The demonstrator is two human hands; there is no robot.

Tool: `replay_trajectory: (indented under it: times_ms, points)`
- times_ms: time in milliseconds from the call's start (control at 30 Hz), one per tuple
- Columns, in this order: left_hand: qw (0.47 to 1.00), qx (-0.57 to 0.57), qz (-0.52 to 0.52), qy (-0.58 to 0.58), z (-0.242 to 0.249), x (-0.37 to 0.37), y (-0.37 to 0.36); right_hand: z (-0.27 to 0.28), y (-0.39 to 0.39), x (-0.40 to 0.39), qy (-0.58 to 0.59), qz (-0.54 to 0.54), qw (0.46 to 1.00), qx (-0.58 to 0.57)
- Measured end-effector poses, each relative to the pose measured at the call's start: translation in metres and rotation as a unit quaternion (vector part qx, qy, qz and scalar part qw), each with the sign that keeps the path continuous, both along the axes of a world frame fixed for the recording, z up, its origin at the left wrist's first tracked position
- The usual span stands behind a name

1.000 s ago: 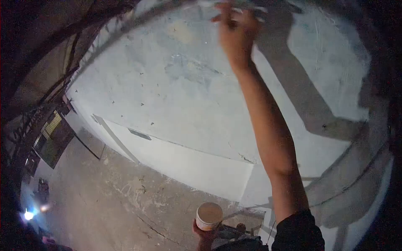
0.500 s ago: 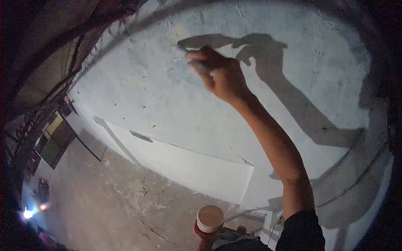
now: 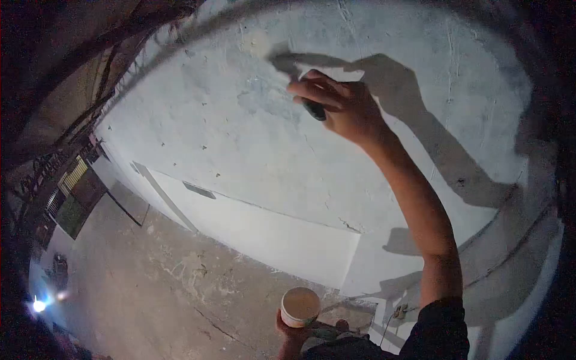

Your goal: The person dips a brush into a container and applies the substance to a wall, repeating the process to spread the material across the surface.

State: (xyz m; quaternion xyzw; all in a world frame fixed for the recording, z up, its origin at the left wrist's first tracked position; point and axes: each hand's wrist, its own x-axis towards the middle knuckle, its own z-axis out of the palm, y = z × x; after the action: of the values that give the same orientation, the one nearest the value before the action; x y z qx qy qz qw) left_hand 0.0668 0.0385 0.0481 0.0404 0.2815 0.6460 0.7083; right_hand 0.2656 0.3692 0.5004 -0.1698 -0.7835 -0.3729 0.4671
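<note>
Patchy wall (image 3: 258,162) spanned upper frame; concrete floor (image 3: 156,288), lower left. Right hand (image 3: 346,107), gripping dark-handled tool (image 3: 314,110), sat lower than one second earlier; left hand (image 3: 289,338) held tub (image 3: 295,321).

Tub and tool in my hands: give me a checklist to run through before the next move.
1. Tool secure: ok; the right hand is closed around its dark handle.
2. Tub supported: ok; the left hand holds it, its round top facing the camera.
3. Enough in the tub: cannot tell; a beige surface shows, but not its depth.
4. Tool touching the wall: cannot tell; its far end is blurred.
5. Wall even: not ok; it is blotchy and marked.
6. Light unobstructed: not ok; an arm shadow falls beside the tool.
</note>
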Motion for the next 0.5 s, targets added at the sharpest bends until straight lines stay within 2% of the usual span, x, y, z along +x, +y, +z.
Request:
replay_trajectory:
  times_ms: [33,100,133,167,233,267,300,367,433,467,500]
  points:
    - [1.0,-0.001,0.0,-0.001,0.013,0.003,-0.001,0.002,-0.003,-0.004,-0.001,0.0,1.0,-0.001]
    - [0.999,-0.051,0.0,0.02,0.03,0.006,-0.001,0.012,-0.011,-0.007,0.098,0.206,0.959,-0.17]
    - [0.998,-0.053,0.0,0.021,0.025,0.006,-0.004,0.02,-0.009,0.001,0.111,0.161,0.964,-0.178]
    - [0.999,-0.043,-0.003,0.006,0.015,0.005,-0.005,0.03,-0.006,0.0,0.19,0.222,0.949,-0.121]
    - [0.999,-0.032,-0.003,-0.01,-0.008,0.006,-0.005,0.043,0.01,0.012,0.236,0.169,0.956,0.04]
    - [1.0,-0.023,-0.002,-0.004,-0.022,0.008,-0.004,0.045,0.004,0.008,0.286,0.17,0.943,0.024]
    - [1.0,-0.015,0.0,0.003,-0.036,0.011,-0.003,0.043,0.005,0.002,0.285,0.174,0.942,0.022]
    - [1.0,0.002,0.004,0.021,-0.06,0.011,-0.003,0.036,0.012,-0.016,0.195,0.027,0.979,0.06]
    - [0.999,0.006,0.002,0.036,-0.053,0.007,-0.007,0.025,0.03,-0.044,0.091,-0.002,0.995,0.033]
    - [0.999,-0.008,-0.006,-0.033,-0.029,0.01,-0.004,0.023,0.024,-0.057,-0.009,-0.071,0.996,-0.048]
    - [0.994,-0.025,-0.014,-0.102,-0.011,0.014,-0.005,0.013,0.04,-0.071,-0.057,-0.041,0.996,-0.057]
